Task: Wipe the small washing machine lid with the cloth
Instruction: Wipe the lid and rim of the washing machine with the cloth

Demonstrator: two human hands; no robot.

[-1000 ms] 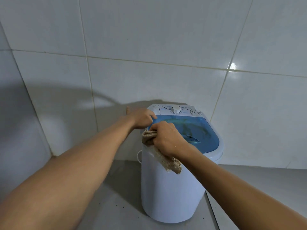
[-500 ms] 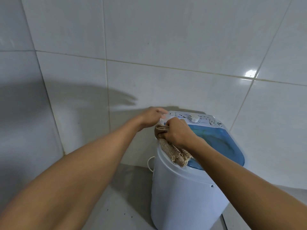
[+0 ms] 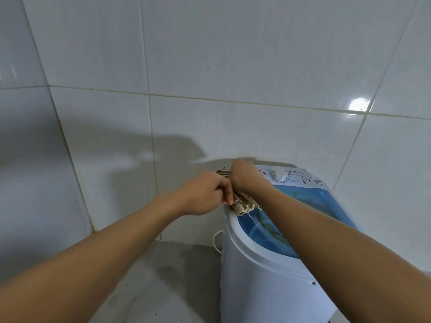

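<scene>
A small white washing machine (image 3: 263, 287) stands at the lower right, with a blue see-through lid (image 3: 310, 206) and a white control panel with a round knob (image 3: 278, 175) at its far end. A frayed beige cloth (image 3: 243, 203) lies bunched on the lid's left rim. My right hand (image 3: 245, 176) presses down on the cloth near the panel's left corner, fingers closed over it. My left hand (image 3: 205, 194) is at the machine's left edge, its fingers curled against the rim and the cloth's side; what it grips is hidden.
White tiled walls (image 3: 210, 78) meet in a corner on the left. A grey floor (image 3: 163, 276) lies below. A thin white cord (image 3: 215, 241) loops out from the machine's left side. The machine stands close to the back wall.
My right hand has slid the cloth further along the left rim toward the control panel. My left hand has dropped back from the panel corner to the rim. The view has shifted left.
</scene>
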